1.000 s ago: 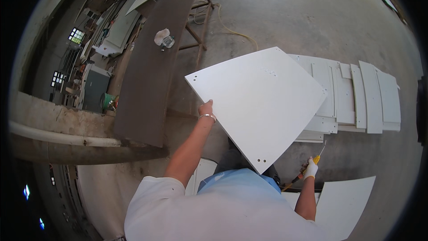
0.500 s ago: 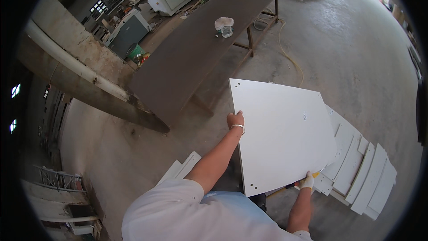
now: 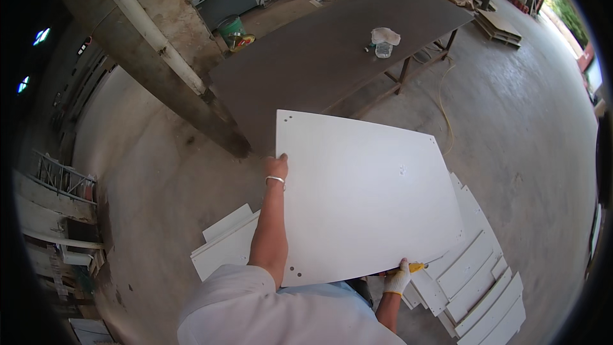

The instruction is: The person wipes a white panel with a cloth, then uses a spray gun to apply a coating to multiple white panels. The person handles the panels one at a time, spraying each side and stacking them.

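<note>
A large, flat, smooth white rectangular panel [image 3: 364, 198] is up in the air, carried clear of the floor and tilted across the middle of the view, with small drilled holes near its corners and one cluster near the middle. The left hand [image 3: 276, 167], bare with a thin metal bangle at the wrist, is clamped on the panel's left edge, fingers curled over the rim. The right hand [image 3: 398, 277], in a white knit glove, grips the panel's lower edge from beneath, and a yellow-handled tool [image 3: 415, 268] shows right at that glove, mostly hidden by the board.

Below the panel, on the rough grey concrete floor [image 3: 523, 128], lies a stack of narrow white boards [image 3: 485, 281] fanned out at lower right, and more white boards [image 3: 223, 243] lie at lower left, beside the person's arm.

Beyond the panel's top edge stands a long dark brown counter [image 3: 319, 51] with a matte top on slim metal legs. Near its far right corner sits a clear plastic cup [image 3: 384, 48] with a crumpled white bag [image 3: 385, 35] touching it. A yellow cable [image 3: 444, 108] snakes over the floor to the right of the counter legs. A weathered concrete pillar [image 3: 172, 57] with a white pipe [image 3: 147, 25] running along it slants down at the left
</note>
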